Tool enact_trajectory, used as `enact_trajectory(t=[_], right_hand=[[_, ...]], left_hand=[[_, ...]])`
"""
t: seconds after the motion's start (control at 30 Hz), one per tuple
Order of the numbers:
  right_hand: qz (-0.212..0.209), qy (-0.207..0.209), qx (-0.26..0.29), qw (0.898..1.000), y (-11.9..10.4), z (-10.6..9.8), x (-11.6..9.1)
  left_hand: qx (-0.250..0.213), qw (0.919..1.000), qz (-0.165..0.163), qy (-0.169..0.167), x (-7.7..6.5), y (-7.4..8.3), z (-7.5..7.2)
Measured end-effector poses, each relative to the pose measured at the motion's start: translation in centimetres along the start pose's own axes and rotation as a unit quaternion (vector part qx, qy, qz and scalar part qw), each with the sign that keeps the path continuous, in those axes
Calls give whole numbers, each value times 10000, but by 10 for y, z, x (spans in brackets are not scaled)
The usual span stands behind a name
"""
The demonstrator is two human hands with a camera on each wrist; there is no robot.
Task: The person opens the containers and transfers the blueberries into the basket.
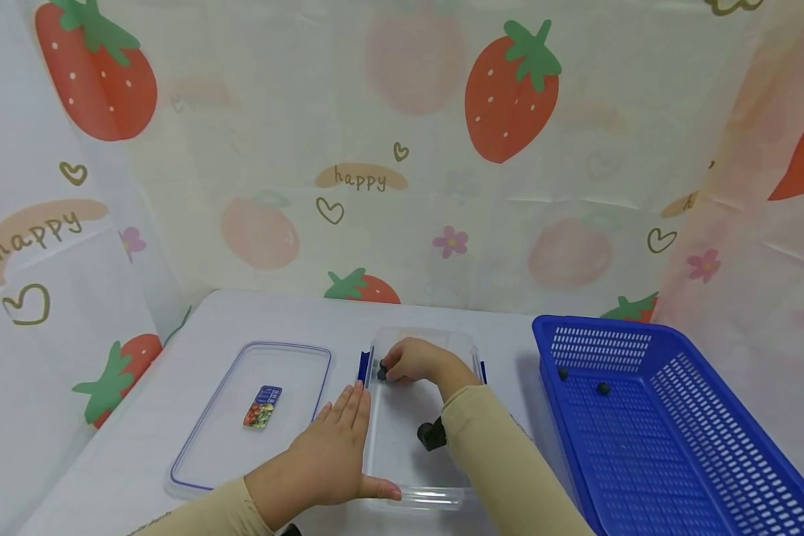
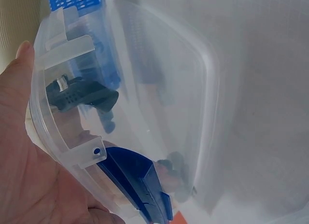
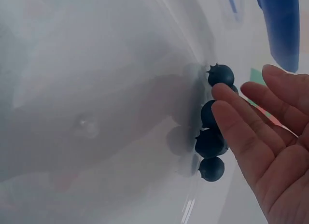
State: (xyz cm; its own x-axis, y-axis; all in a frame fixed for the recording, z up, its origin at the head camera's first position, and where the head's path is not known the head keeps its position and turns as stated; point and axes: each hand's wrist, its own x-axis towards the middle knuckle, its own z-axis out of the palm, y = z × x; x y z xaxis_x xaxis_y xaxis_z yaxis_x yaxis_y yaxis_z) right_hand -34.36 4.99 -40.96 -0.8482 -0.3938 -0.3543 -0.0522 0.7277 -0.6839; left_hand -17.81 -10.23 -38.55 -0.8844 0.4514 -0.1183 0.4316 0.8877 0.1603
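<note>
A clear plastic box (image 1: pixel 435 496) stands in the middle of the table. Flat along its left rim lies my left hand (image 1: pixel 328 454), fingers straight and the thumb spread across the near corner. In the left wrist view that palm (image 2: pixel 34 171) is against the box wall, close to a blue latch (image 2: pixel 133 180). My right hand (image 1: pixel 418 361) is inside the box, near its far left part. There, several blueberries (image 3: pixel 212 169) sit in a row along the wall. In the right wrist view the right hand's fingers (image 3: pixel 231 122) are extended in front of them, covering some partly; no berry is visibly gripped.
To the right is a blue perforated basket (image 1: pixel 576 447) with two blueberries (image 1: pixel 604 388) in it. A clear lid (image 1: pixel 201 417) with a purple-blue seal and a colourful label (image 1: pixel 263 407) lies to the left. A strawberry-print cloth (image 1: pixel 429 186) hangs behind the table.
</note>
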Motion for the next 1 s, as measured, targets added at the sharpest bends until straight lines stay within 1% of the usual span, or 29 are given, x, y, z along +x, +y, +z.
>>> enact_trajectory(t=[0.23, 0.33, 0.43, 0.57, 0.67, 0.77, 1.0], right_hand=[[-5, -267, -681, 9973, 1, 3, -2], [-63, -381, -722, 9966, 1, 4, -1], [-187, -393, -622, 9971, 1, 3, 1], [-310, -187, -82, 9993, 1, 2, 3], [-407, -31, 465, 9981, -1, 0, 5], [-516, 46, 708, 9961, -2, 0, 5], [-542, 227, 474, 9971, -7, -6, 1]], left_hand=[[39, 10000, 36, 18, 0, 0, 0], [21, 10000, 46, 14, 0, 0, 0], [16, 10000, 60, 10, 0, -1, 0], [11, 10000, 68, -9, 0, -1, -1], [2, 10000, 52, -42, 0, -1, -1], [-6, 10000, 31, -72, 0, -2, -1], [-27, 10000, 70, -32, 1, -2, -1]])
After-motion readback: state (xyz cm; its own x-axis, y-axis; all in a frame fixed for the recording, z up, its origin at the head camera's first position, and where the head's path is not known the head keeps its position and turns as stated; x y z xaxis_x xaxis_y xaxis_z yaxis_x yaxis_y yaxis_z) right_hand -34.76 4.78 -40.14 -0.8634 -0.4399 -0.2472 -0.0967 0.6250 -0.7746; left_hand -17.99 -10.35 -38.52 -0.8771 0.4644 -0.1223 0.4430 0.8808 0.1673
